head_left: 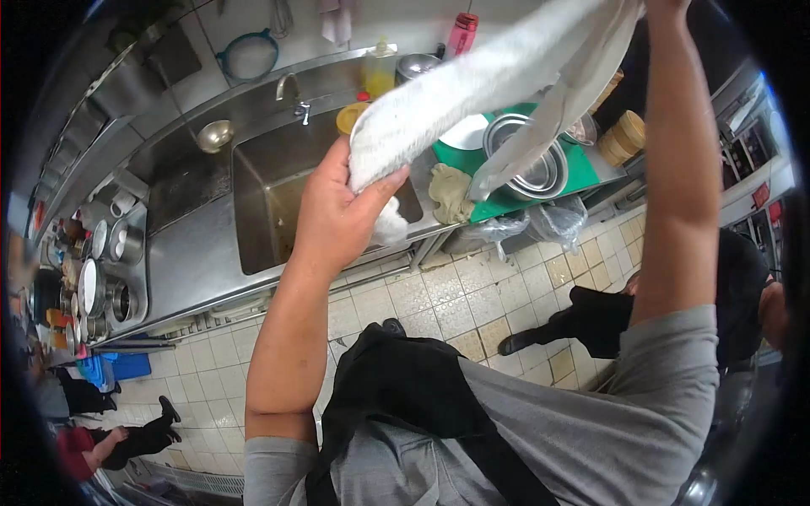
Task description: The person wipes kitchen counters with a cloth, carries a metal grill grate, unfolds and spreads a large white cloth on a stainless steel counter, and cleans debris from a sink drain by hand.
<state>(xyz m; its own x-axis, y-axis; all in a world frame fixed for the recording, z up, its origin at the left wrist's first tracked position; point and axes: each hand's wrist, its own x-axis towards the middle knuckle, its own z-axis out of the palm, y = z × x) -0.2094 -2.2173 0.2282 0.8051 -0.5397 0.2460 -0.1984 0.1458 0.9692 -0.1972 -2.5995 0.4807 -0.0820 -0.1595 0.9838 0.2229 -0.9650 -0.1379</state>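
Note:
A long white cloth is stretched up and to the right in front of me, over the sink and the counter. My left hand grips its lower end between thumb and fingers, and a bit of the cloth hangs below that hand. High at the top right, my right hand is at the cloth's other end, mostly cut off by the view's edge. Under the cloth, steel bowls and a white plate stand on a green board. A crumpled beige cloth lies beside the board.
A steel sink with a tap is set in the counter. Pots and dishes crowd the left end. Bamboo steamers stand at the right. One person is close on my right; others are at the far left.

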